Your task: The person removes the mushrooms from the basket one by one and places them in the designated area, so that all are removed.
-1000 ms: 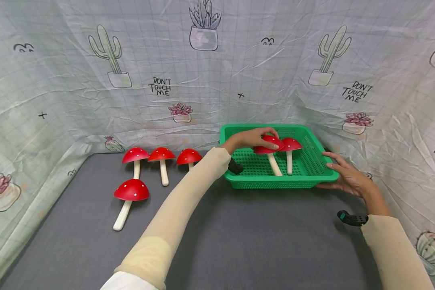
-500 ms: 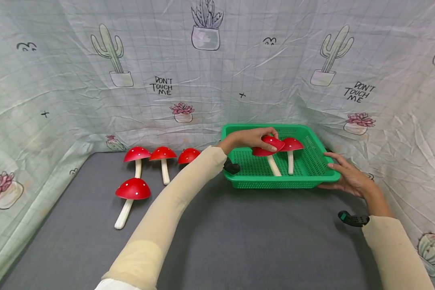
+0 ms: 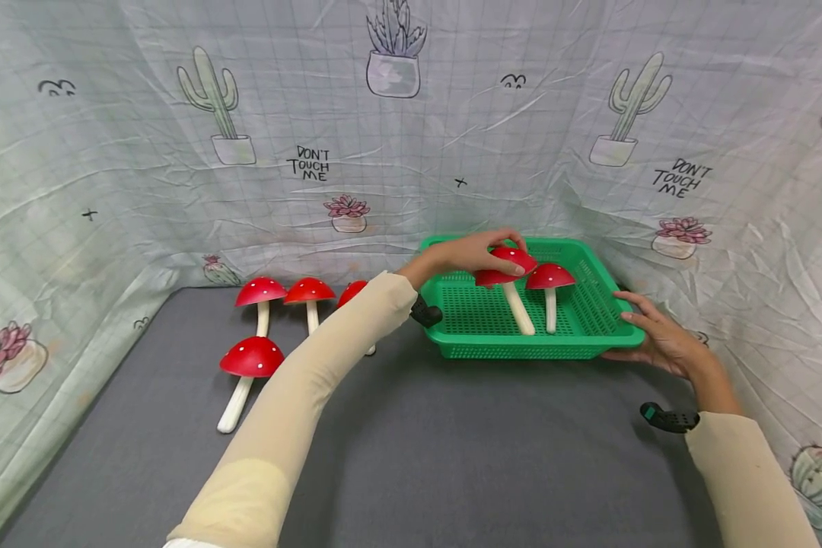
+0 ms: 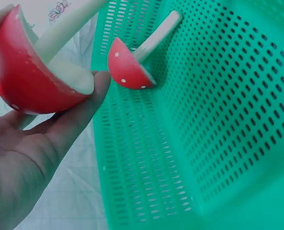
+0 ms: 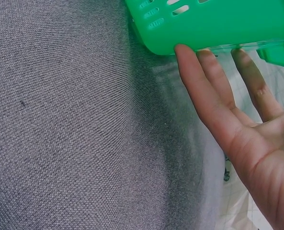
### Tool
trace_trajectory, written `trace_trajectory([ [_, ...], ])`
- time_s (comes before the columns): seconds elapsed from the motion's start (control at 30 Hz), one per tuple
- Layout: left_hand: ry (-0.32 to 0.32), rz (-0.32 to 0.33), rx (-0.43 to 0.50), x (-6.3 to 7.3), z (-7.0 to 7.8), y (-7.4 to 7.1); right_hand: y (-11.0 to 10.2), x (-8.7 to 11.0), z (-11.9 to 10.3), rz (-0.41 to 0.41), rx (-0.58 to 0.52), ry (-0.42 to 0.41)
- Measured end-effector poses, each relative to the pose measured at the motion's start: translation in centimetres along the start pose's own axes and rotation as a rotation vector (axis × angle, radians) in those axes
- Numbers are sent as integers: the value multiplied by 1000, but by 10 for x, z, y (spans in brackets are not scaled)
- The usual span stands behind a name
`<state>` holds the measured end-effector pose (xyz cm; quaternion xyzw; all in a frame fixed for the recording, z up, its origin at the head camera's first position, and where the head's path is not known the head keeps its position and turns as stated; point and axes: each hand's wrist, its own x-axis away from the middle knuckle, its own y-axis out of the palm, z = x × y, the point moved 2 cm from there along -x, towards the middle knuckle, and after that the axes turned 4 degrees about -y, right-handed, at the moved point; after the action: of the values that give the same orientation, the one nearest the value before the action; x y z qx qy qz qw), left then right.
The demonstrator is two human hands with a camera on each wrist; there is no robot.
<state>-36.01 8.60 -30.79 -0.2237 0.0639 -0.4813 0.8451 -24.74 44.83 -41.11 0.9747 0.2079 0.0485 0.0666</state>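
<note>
My left hand [image 3: 471,253] grips a toy mushroom [image 3: 511,262] by its red, white-dotted cap, over the green basket [image 3: 514,348]. Its pale stem points down into the basket. In the left wrist view the thumb and fingers curl round the cap [image 4: 36,72]. A second toy mushroom [image 3: 551,278] is inside the basket, just right of the held one, its cap against the far side. My right hand [image 3: 664,336] is at the basket's right end, fingertips touching the wall. The right wrist view shows these fingers [image 5: 204,98] nearly straight against the green plastic.
To the left on the grey cloth [image 3: 486,457] lie several more red mushrooms, including a front one [image 3: 251,358] and a back one [image 3: 261,291]; my left sleeve [image 3: 315,365] partly covers some. A patterned curtain [image 3: 445,122] rises behind the basket and at both sides.
My left hand has raised the held mushroom slightly, and its cap now sits higher than the neighbouring one. The left forearm has shifted a little left. My right hand stays at the basket.
</note>
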Motion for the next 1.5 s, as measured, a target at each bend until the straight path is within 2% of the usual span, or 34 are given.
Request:
trace_trajectory([
  [0.07,-17,0,10,2,4,-2,0,1,-1,-5,-3,-4],
  [0.33,-84,43,-114,13,14,-12,-1,2,-2,-11,-16,-11],
  [0.67,-43,-29,-103,31,26,-23,-2,2,-4,-10,-8,-12],
  [0.77,-30,-58,-132,37,29,-23,-2,3,-5,-3,-2,-14],
  [0.97,-45,-72,-239,48,30,-22,-2,5,-4,-10,0,-17],
  [1.23,-41,-107,-285,62,31,-16,-2,5,-2,9,7,-7],
  [1.5,-101,-126,-298,86,25,-9,-1,1,2,1,1,-10],
])
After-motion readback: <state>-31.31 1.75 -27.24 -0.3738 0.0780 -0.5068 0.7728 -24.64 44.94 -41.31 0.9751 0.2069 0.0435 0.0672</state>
